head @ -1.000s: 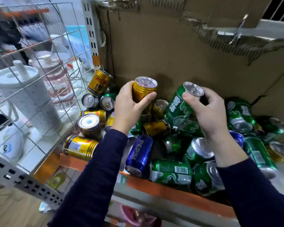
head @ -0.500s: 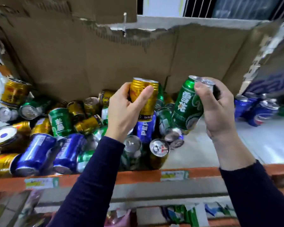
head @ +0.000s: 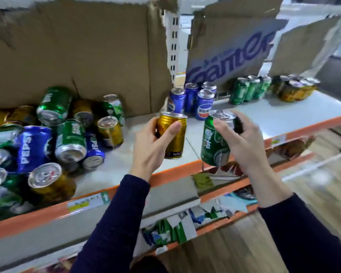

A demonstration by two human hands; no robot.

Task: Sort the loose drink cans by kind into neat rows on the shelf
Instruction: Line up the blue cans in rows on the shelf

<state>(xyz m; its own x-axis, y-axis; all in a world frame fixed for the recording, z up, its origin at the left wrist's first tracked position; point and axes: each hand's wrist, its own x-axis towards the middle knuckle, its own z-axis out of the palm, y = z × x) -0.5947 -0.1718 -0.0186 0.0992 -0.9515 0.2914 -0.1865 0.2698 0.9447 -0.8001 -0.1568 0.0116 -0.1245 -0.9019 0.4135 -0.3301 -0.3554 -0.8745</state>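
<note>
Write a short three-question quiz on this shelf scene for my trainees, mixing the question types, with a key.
1. True or false: the left hand holds a gold can.
2. The right hand grips a can that is: A blue; B green; C gold.
3. Name, from left to right, the colours of the three upright groups of cans standing on the shelf beyond the hands.

Key
1. True.
2. B, the green can.
3. Blue cans, then green cans, then gold cans.
</note>
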